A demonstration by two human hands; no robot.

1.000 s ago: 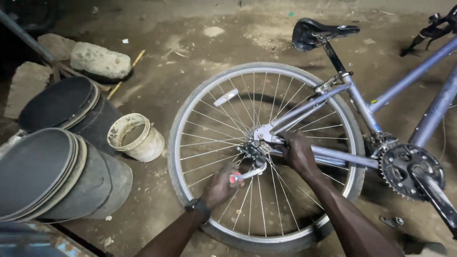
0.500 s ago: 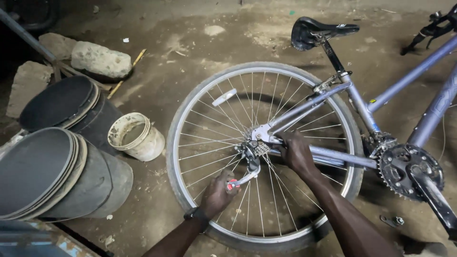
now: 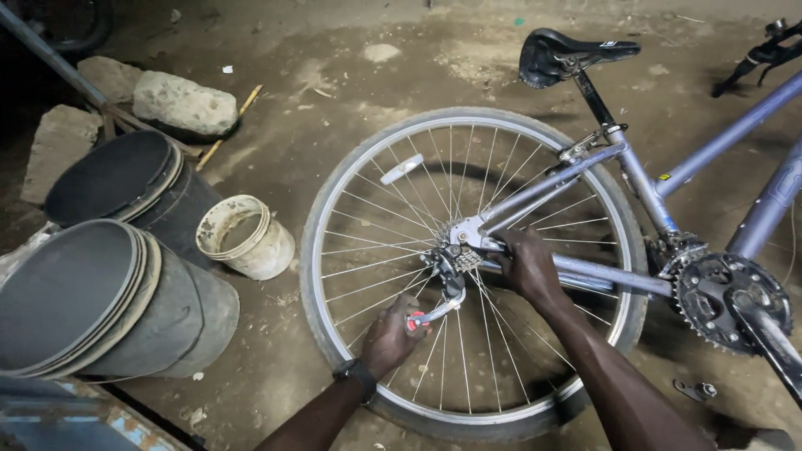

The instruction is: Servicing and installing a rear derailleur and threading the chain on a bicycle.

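Observation:
A purple-grey bicycle (image 3: 710, 150) lies on its side on the dirt floor, its rear wheel (image 3: 351, 192) facing up. My left hand (image 3: 391, 336) grips a wrench with a red-tipped handle (image 3: 434, 313), whose head sits at the wheel hub (image 3: 455, 255). My right hand (image 3: 528, 267) clasps the frame's chainstay (image 3: 618, 274) right beside the hub and sprockets. A watch is on my left wrist.
The black saddle (image 3: 568, 52) points to the back. The chainring and crank (image 3: 731, 301) lie at right. Two stacks of dark drums (image 3: 100, 284) and a dirty white bucket (image 3: 244, 235) stand at left. Rocks (image 3: 184, 102) lie behind them. A small metal part (image 3: 695, 389) rests on the floor.
My left hand has swung the wrench handle slightly downward and to the left around the hub. My right hand has stayed on the frame.

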